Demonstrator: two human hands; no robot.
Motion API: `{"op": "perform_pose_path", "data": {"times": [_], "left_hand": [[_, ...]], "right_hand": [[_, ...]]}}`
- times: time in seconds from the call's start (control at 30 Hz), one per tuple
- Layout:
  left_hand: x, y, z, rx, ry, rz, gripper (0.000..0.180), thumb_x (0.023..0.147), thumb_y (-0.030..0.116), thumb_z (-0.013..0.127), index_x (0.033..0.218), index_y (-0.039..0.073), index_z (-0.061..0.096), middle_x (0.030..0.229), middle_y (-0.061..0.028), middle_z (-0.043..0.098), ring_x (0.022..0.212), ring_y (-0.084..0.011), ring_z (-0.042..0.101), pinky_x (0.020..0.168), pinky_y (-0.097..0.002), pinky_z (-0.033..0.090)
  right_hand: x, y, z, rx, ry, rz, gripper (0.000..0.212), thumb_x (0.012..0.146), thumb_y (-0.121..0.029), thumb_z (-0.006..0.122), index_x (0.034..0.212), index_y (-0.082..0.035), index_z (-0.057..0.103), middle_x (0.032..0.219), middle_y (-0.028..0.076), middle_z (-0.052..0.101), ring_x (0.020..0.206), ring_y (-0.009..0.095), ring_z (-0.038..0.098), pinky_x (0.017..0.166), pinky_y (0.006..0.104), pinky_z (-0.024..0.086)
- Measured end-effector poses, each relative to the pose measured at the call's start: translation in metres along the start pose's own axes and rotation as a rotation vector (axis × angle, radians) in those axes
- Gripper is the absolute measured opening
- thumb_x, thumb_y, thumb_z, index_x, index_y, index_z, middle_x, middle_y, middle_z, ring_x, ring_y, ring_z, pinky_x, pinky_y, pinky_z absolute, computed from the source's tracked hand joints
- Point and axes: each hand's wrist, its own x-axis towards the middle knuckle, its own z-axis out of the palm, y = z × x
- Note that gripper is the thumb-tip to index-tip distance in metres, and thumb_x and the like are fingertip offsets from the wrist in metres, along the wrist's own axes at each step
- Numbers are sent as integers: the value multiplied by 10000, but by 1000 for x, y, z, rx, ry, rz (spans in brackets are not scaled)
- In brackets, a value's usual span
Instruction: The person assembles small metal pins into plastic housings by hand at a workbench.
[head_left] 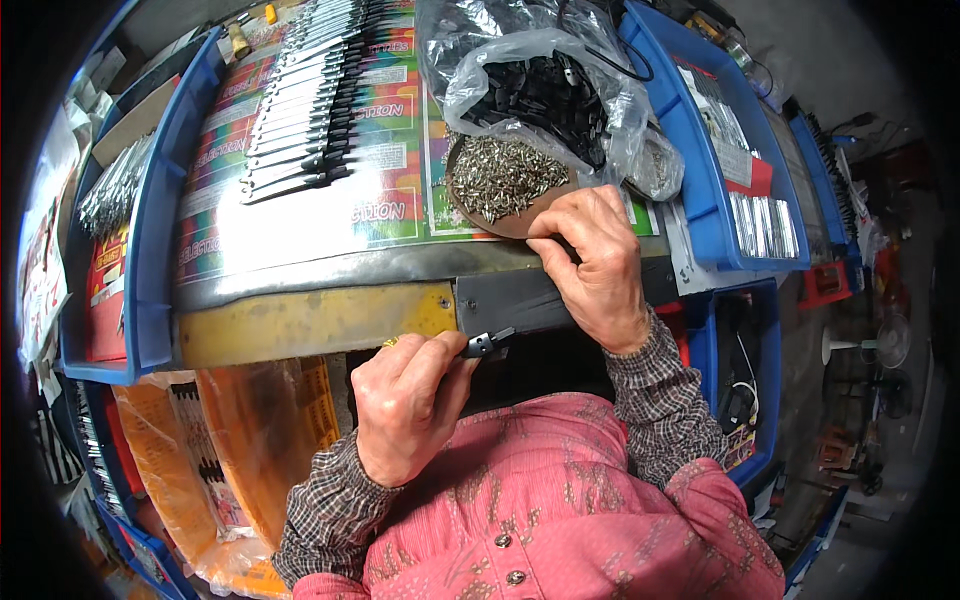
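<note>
My left hand [415,395] is closed around a small silver cylindrical fitting [481,345] with dark holes and a dark, narrow shank pointing right. It is held just in front of the bench edge; the rest of the piece is hidden in the fingers. My right hand [595,265] has thumb and forefinger pinched together at the near right rim of a round brown dish [512,224]. Whatever is between those fingertips, if anything, is too small to make out. A heap of small metal screws [503,178] fills the dish.
Behind the dish lies a clear plastic bag [625,120] of black parts [535,100]. Slim silver-and-black tools [300,120] lie in a long row on the colourful printed sheet [385,215]. Blue trays [150,240] flank the bench; an orange bag-lined container [260,430] stands below.
</note>
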Motion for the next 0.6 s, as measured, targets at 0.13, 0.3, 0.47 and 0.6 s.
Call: {"op": "perform_pose_path", "data": {"times": [0.13,0.3,0.47,0.6], "left_hand": [[-1,5,1,-23,-3,-4,181,736,-21,730,888,19,641,655,-81,549,516,-187,520,485,-302,414],[-4,10,0,-26,-45,-18,178,741,-13,728,893,23,643,658,-86,547,522,-190,524,486,-306,412],[-6,15,3,-36,-46,0,195,725,-17,731,894,25,642,661,-82,545,528,-198,519,489,-310,415],[-9,20,3,-17,-48,14,211,716,-20,734,900,26,641,669,-85,553,547,-211,533,499,-318,424]], "right_hand": [[-12,-16,-9,269,-71,98,129,723,20,703,806,-30,618,764,69,591,751,250,572,678,346,460],[-30,-45,-17,599,-158,200,123,751,30,700,832,-13,618,748,59,588,673,169,545,598,291,449],[-39,-49,-11,656,-145,174,136,754,36,698,841,-24,612,813,49,609,717,167,552,621,297,455],[-43,-49,-13,634,-177,164,124,763,31,692,840,-18,608,839,53,612,723,167,554,624,288,457]]}}
